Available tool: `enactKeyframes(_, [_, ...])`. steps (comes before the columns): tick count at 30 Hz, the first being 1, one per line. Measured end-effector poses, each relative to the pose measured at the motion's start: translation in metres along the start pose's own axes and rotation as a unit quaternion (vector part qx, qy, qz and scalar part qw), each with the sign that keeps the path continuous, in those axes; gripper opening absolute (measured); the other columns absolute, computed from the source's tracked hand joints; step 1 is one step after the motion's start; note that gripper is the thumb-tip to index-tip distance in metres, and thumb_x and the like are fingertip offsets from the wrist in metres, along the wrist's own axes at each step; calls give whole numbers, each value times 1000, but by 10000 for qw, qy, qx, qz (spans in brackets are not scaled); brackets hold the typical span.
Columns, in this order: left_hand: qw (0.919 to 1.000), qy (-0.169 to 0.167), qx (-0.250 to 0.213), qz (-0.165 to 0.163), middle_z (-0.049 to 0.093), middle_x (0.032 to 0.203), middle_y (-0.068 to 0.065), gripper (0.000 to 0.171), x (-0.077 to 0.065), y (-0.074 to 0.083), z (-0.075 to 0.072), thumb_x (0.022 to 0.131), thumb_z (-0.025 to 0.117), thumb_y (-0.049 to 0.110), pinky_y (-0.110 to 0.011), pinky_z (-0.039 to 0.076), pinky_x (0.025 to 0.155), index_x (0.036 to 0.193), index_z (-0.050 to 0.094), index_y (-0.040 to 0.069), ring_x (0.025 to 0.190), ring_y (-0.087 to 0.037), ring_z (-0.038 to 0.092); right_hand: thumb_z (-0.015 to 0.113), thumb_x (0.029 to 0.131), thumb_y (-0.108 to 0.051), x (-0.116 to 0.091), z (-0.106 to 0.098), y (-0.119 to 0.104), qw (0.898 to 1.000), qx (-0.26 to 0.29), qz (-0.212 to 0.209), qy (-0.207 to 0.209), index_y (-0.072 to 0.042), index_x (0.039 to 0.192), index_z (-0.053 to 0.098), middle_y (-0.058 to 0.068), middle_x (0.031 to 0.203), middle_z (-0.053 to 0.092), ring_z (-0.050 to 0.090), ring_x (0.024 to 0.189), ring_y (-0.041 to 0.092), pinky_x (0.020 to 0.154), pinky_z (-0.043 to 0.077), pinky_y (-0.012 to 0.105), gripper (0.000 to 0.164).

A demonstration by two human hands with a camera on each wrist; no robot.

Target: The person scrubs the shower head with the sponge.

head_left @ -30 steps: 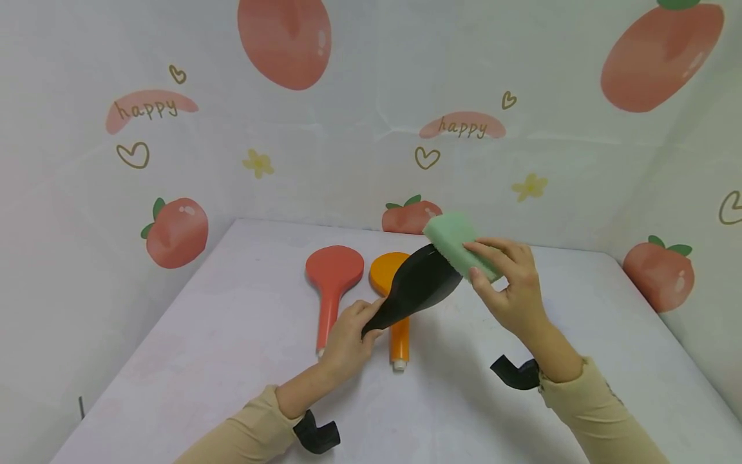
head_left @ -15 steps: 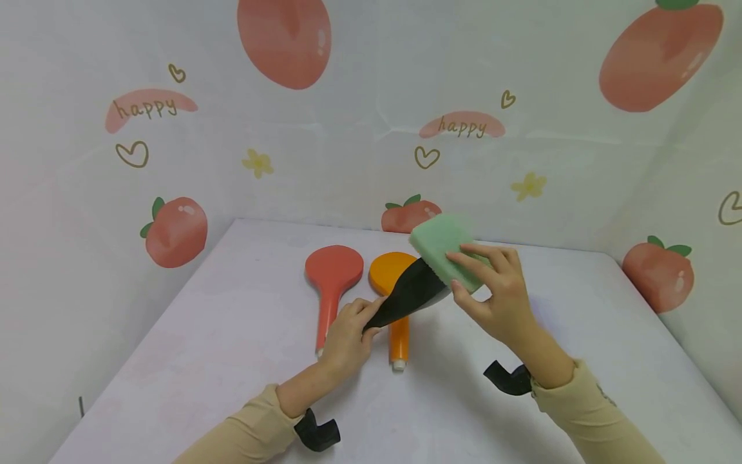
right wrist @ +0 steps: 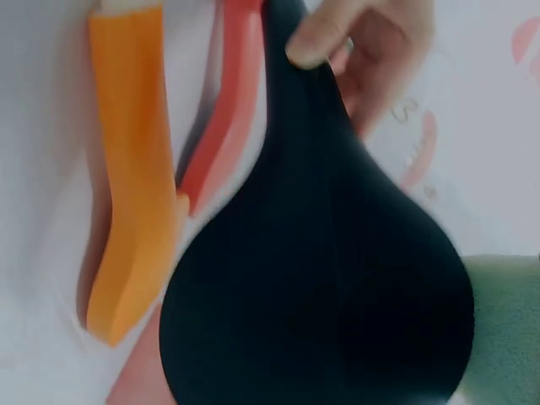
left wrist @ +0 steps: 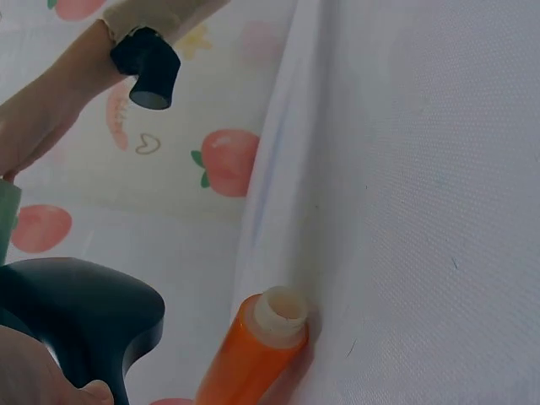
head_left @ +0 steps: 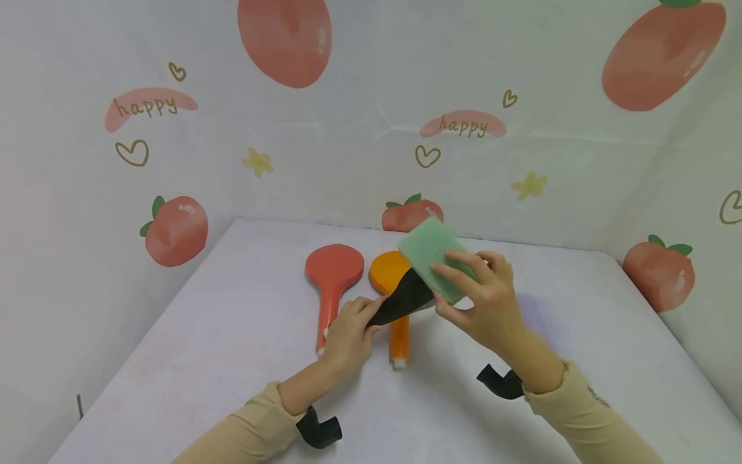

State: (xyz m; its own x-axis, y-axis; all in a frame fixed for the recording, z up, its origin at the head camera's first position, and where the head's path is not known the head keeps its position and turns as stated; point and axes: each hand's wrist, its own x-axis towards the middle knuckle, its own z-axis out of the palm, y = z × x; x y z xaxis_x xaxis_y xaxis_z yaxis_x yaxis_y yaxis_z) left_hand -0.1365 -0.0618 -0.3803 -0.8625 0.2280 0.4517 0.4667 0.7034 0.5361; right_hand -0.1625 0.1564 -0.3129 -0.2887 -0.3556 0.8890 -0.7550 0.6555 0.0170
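Note:
My left hand [head_left: 350, 335] grips the handle of a black paddle-shaped thing [head_left: 404, 299], raised and tilted above the table. Its broad round head [right wrist: 316, 295] fills the middle of the right wrist view. My right hand [head_left: 481, 303] holds a pale green sponge [head_left: 435, 254] between thumb and fingers, against the far side of the black head, partly covering it. Behind the black paddle lies an orange paddle [head_left: 400, 338] with a white hollow handle end [left wrist: 281, 310]. To its left lies a red paddle [head_left: 333, 267], its handle end partly behind my left hand.
The white-covered table [head_left: 220, 335] meets a hanging white cloth [head_left: 342, 180] printed with red fruit, hearts and flowers at the back and sides. A black strap piece [head_left: 319, 428] sticks out at my left wrist, another [head_left: 500, 381] at my right.
My right hand and the sponge have moved left and slightly down along the black head, covering more of it. My left hand has stayed almost still; the red and orange paddles have not moved.

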Motion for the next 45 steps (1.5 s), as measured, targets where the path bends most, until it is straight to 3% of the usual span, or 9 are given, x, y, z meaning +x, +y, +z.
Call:
enactKeyframes(5, [9998,115,89,134,63,99,-5,43,-1,-1,1,78,72,2,-34,55,80,120,62,7,92,-22,58,48,88,-32,-2,7,-9,9975,-239,-659,-111,-13,96,71,11,102,65,45,91,36,66,35,46,31])
enactKeyframes(12, [9998,62,136,121,63,100,-6,44,-1,-2,2,78,71,3,-34,55,80,121,61,8,92,-22,57,51,87,-28,-2,7,-6,9992,-275,-294,75,-11,95,71,11,101,64,43,91,36,67,30,44,28])
enactKeyframes(17, [9997,-11,209,117,63,101,-5,44,-1,-1,2,79,71,4,-34,55,78,122,61,9,93,-22,58,52,86,-28,-7,11,-11,9978,-481,-438,-143,-11,96,71,11,102,64,44,92,37,67,33,46,27])
enactKeyframes(24, [9993,-2,289,238,64,100,-5,39,0,1,2,78,71,4,-35,54,79,116,63,8,92,-21,59,73,63,-18,-22,24,-24,9858,-982,-1253,-542,-14,98,71,6,105,66,48,94,31,72,39,41,35])
enactKeyframes(28, [9991,0,319,289,64,98,-5,31,0,0,3,77,71,3,-35,53,78,107,65,7,90,-22,59,61,78,-20,-31,31,-29,9776,-1288,-1597,-467,-15,96,72,3,104,66,49,92,29,71,39,38,21])
enactKeyframes(31, [9996,-95,159,216,64,98,-6,30,0,-3,6,78,71,4,-35,53,77,108,65,6,89,-21,59,47,88,-21,-33,32,-30,9784,-1293,-1586,-291,-15,95,71,4,103,66,49,92,29,70,38,38,25])
enactKeyframes(36, [9957,-412,-807,-195,64,104,-10,42,-1,-11,9,81,69,5,-38,51,82,122,59,3,94,-22,59,45,89,-21,-33,27,-27,9888,-948,-1148,-116,-16,97,68,8,105,63,47,92,33,69,37,42,25])
enactKeyframes(40, [9680,-851,-2231,-766,60,116,-18,46,1,-14,9,86,64,6,-42,52,91,130,52,-1,105,-28,58,44,91,-25,-39,21,-21,9942,-682,-818,-161,-15,99,68,12,106,62,47,94,37,70,39,47,28])
enactKeyframes(45, [8921,-1368,-3889,-1852,52,129,-19,53,4,-15,8,92,58,12,-38,48,98,139,40,1,114,-26,52,46,91,-26,-49,16,-11,9975,-419,-563,-51,-13,98,69,16,107,61,46,97,41,73,38,47,28])
